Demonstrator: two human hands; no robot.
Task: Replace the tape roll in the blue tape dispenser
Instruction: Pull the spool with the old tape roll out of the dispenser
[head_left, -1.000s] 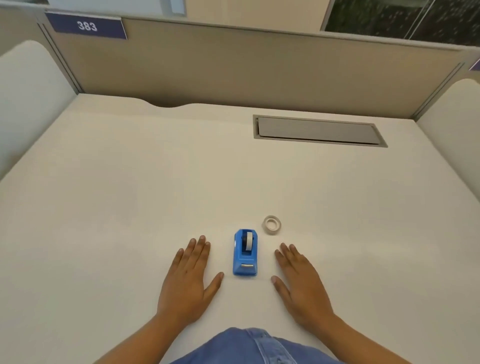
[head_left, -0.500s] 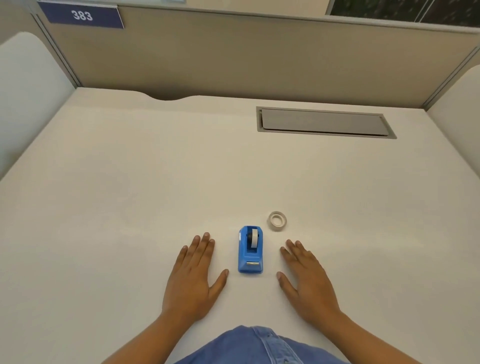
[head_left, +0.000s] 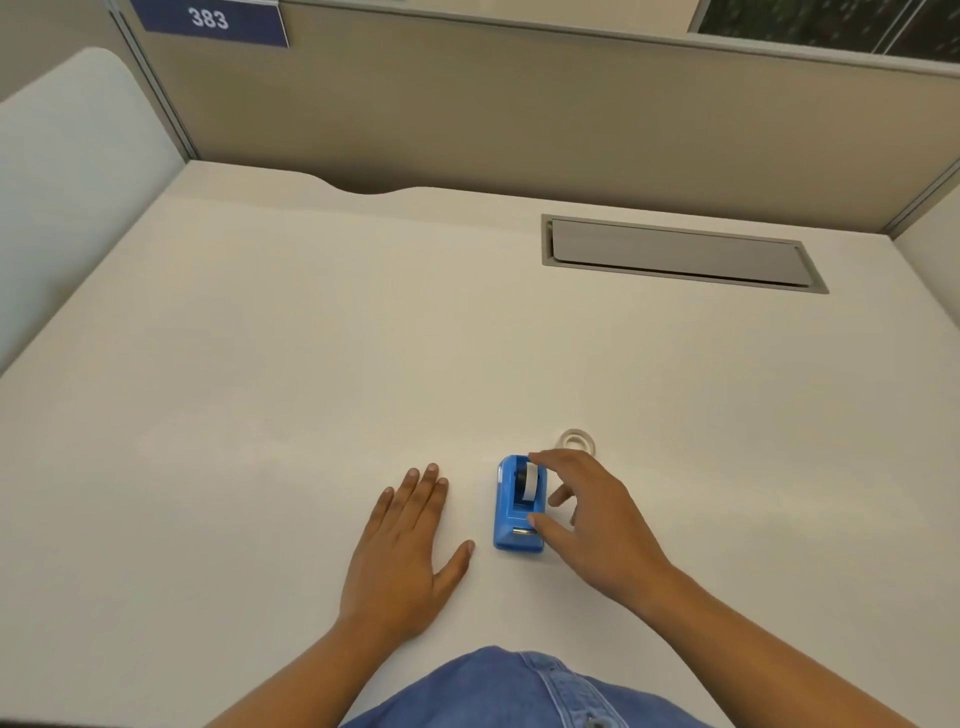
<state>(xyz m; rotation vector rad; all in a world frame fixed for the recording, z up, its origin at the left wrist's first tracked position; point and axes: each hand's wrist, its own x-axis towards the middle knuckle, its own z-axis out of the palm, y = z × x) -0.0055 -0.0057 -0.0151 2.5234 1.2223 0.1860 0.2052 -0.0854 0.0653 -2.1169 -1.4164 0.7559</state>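
Observation:
A small blue tape dispenser (head_left: 511, 512) stands on the white desk (head_left: 311, 364), cutter end toward me, with a roll of tape (head_left: 530, 482) seated in its top. A loose spare tape roll (head_left: 576, 441) lies flat on the desk just beyond it to the right. My left hand (head_left: 408, 551) rests flat on the desk left of the dispenser, fingers spread, holding nothing. My right hand (head_left: 592, 514) hovers at the dispenser's right side, index fingertip at its far top edge and thumb tip by the cutter end; the fingers are apart and curved, not closed on it.
A grey cable hatch (head_left: 675, 254) is set into the desk at the back right. Beige partition walls (head_left: 519, 114) close the desk at the back and sides, with a blue sign reading 383 (head_left: 210, 21). My denim clothing (head_left: 519, 691) shows at the bottom edge.
My right hand has lifted off the desk and moved left and forward to the dispenser's right side. The left hand stays flat. The camera has shifted slightly.

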